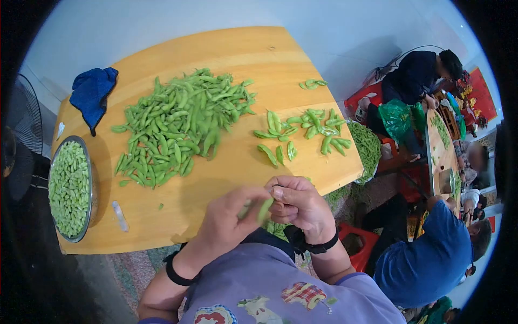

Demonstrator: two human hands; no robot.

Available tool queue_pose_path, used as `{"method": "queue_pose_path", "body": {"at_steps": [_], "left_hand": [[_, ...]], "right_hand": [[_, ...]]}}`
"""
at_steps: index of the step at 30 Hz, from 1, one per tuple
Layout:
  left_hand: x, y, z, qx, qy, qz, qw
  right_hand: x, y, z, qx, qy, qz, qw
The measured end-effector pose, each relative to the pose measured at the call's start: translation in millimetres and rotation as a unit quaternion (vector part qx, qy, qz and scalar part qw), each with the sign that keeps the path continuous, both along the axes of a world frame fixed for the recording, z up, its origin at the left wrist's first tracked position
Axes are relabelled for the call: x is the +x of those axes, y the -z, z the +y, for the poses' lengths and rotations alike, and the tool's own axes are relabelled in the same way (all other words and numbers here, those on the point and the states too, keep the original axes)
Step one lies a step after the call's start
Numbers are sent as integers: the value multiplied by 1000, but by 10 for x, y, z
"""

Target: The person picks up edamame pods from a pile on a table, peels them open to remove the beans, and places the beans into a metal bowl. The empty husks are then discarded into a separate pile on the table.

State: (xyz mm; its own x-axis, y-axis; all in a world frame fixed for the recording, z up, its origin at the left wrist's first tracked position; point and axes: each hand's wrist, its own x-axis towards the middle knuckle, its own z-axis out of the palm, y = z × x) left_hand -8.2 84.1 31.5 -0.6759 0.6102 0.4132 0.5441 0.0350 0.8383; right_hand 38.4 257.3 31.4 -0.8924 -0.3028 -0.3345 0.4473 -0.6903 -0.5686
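Observation:
My left hand (229, 218) is in front of my body at the table's near edge, its fingers curled round a green pod (264, 209). Close against it, my right hand (299, 202) has thumb and fingers pinched together beside the pod; what lies in that pinch is too small to name. Beyond my hands a large heap of green pods (178, 121) covers the middle of the wooden table (232, 183). Smaller groups of pods (275, 127) lie to the right of the heap.
A metal bowl (85, 216) of shelled beans stands at the left edge, near a blue cloth (93, 94) and a small clear object (120, 216). A fan (24, 119) is at far left. People sit at another table (440, 156) on the right, near red stools (359, 243).

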Motion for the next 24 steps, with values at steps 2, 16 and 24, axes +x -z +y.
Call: {"method": "queue_pose_path", "body": {"at_steps": [2,16,24], "left_hand": [[27,22,7,6,8,-249,968],[-70,0,-47,125,83,-503,851],[-32,148,-28,129,62,-640,755]], "right_hand": [[14,-32,-54,11,-3,-7,1000],[17,-190,-163,237,88,17,967],[57,-205,-249,339,41,95,935]]}}
